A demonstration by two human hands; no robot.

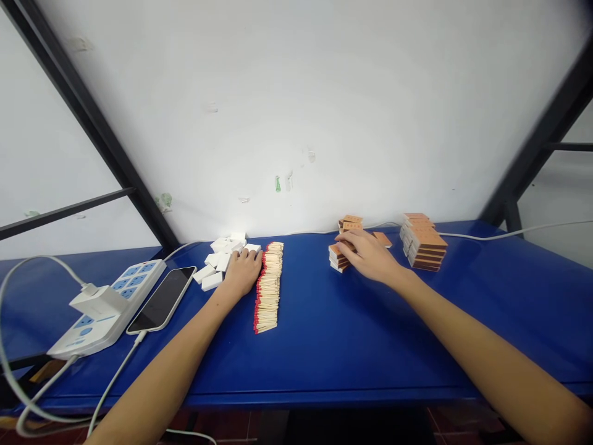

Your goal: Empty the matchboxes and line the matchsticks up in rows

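Observation:
My left hand (243, 272) reaches into a loose heap of small white matchbox trays (212, 280). Its fingers are bent against one white tray (252, 248) at the heap's right side. Close by on the right lies a long row of matches (269, 290), red heads to the left. My right hand (368, 253) is closed over a low stack of orange-brown matchbox sleeves (337, 253), thumb in front and fingers behind. The hand partly hides what it grips. More sleeves (351, 221) lie just behind it, and a single sleeve (382, 239) rests beside them.
A taller stack of matchbox sleeves (424, 242) stands right of my right hand. On the left are a phone (162, 300) on a cable and a white power strip (111, 309) with a charger (98, 301). The blue tabletop (324, 346) meets a white wall (296, 123).

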